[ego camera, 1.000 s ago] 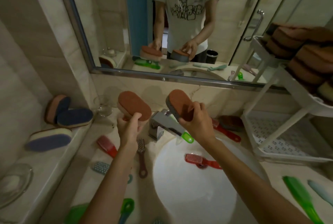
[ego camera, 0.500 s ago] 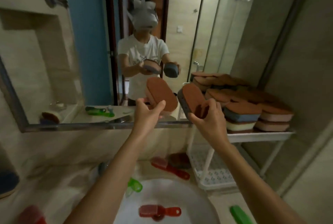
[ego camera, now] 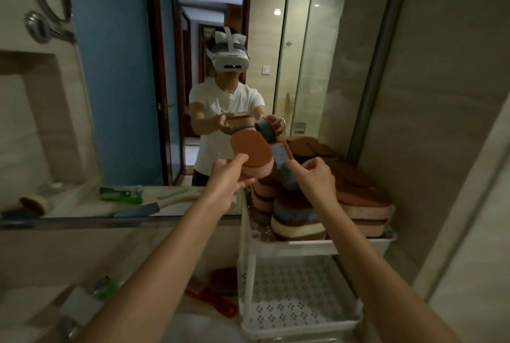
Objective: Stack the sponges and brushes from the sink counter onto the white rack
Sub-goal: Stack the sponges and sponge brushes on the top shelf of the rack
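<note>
You grip an oval sponge of pink foam with a rust-brown scouring top (ego camera: 252, 149) in your left hand (ego camera: 227, 179). The thumb lies flat on the brown face and the other fingers curl under the foam. The sponge is tilted, its brown face turned toward you.

Just to its right, touching or nearly so, your right hand (ego camera: 314, 179) grips a blue-grey foam sponge with a brown scouring layer (ego camera: 282, 159). This one stands almost on edge, with your curled fingers wrapped over its near end.

Both sponges are in the air above the left part of the top shelf of the white plastic rack (ego camera: 306, 244). That shelf carries stacks of brown-topped sponges with pink, blue and cream foam (ego camera: 361, 199).

Both forearms reach up and away from you, the wrists near each other and the hands almost level.

Under the top shelf, the rack's perforated white lower tray (ego camera: 298, 295) sits on the counter. Left of it, a red plastic brush (ego camera: 214, 302) lies on the counter. Further left stands a blurred chrome tap (ego camera: 82, 304). The wall mirror (ego camera: 116, 94) on the far side reflects you holding both sponges.
</note>
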Motion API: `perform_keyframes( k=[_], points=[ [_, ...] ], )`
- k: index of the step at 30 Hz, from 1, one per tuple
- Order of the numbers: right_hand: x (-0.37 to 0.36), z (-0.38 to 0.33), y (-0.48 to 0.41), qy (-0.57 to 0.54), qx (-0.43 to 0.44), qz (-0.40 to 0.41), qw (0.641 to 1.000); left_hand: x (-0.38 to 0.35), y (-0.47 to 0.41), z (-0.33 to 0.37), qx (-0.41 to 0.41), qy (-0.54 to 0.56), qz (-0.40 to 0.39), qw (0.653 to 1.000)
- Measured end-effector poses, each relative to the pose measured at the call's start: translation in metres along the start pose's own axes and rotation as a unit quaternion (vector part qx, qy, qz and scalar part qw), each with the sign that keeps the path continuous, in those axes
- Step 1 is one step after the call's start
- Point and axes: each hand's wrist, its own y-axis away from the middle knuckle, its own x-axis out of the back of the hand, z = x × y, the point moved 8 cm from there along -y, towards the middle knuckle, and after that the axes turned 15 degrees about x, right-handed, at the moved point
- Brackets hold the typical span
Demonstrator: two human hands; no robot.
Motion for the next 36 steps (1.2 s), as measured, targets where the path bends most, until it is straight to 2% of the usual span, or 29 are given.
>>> perform_keyframes(
  k=[3,5,10,13,19,27,31,34,36],
  points=[
    [0.002,0.004,-0.014,-0.077,-0.032,0.002,0.996,-0.006,-0.006,-0.002,0.029,0.029,-0.012,0.999],
    [0.013,0.002,-0.026,-0.083,-0.021,0.022,0.996,-0.014,-0.008,0.002,0.031,0.029,-0.015,0.999],
    [0.033,0.007,-0.045,0.094,0.038,0.007,0.995,-0.034,-0.017,0.009,0.038,-0.055,0.018,0.998],
    [0.033,0.011,-0.047,0.155,0.065,-0.002,0.986,-0.037,-0.026,0.010,0.040,-0.115,0.035,0.992],
    [0.021,0.010,-0.045,0.190,0.100,-0.016,0.977,-0.027,-0.040,0.005,0.044,-0.157,0.050,0.985],
    [0.019,0.014,-0.047,0.197,0.090,-0.014,0.976,-0.029,-0.046,0.004,0.023,-0.168,0.052,0.984],
    [0.019,0.015,-0.047,0.207,0.094,-0.011,0.974,-0.027,-0.047,0.004,0.004,-0.239,0.073,0.968],
    [0.020,0.012,-0.047,0.212,0.098,-0.006,0.972,-0.025,-0.046,0.009,-0.020,-0.338,0.116,0.934],
    [0.022,0.010,-0.047,0.226,0.103,-0.002,0.969,-0.022,-0.047,0.014,-0.039,-0.365,0.160,0.916]
  ],
)
